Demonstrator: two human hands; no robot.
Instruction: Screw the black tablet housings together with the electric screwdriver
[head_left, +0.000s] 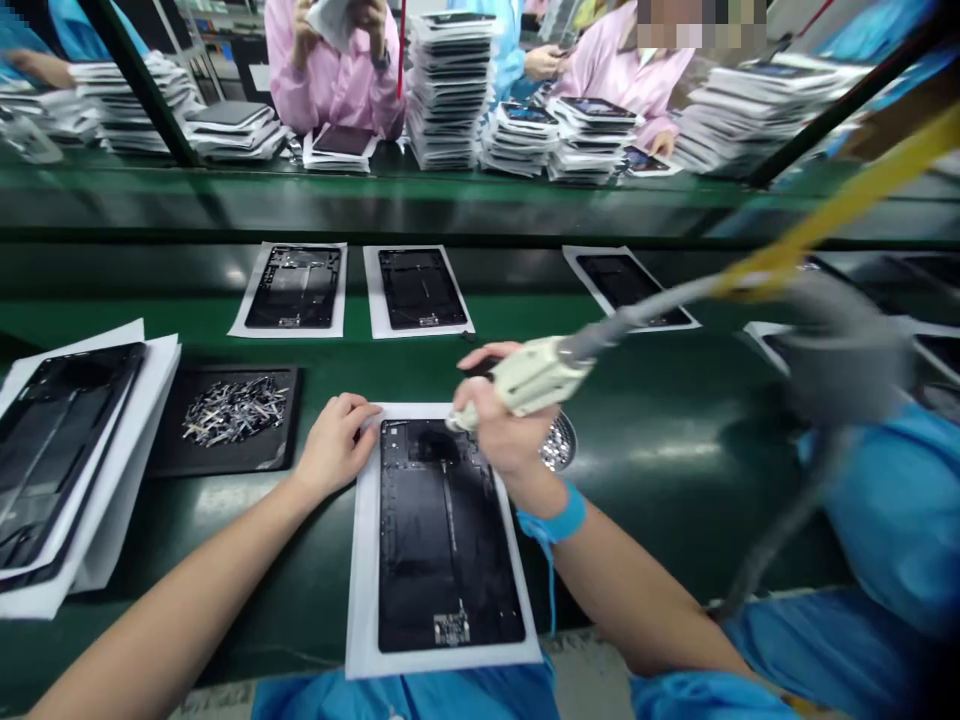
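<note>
In front of me an opened black tablet (420, 590) lies on a white sheet (362, 620), its inner side facing up. My left hand (334, 445) is closed at the upper left corner of that sheet, thumb and fingertips against its edge. Wrapped round an off-white electric screwdriver (544, 375), my right hand (506, 425) holds it over the tablet's top right part. The tool's tip is at the tablet's top edge; whether it touches is unclear. A blue band (559, 518) circles my right wrist. Partly behind this hand stands a round dish of small shiny pieces (556, 445).
A black tray (289, 440) with small metal strips sits left, beside stacked tablets (60, 430). Across the green bench (675, 530) lie more tablets (292, 285) on sheets. The screwdriver's cable (675, 295) runs up right. Co-workers (330, 80) and tall stacks (450, 95) are beyond.
</note>
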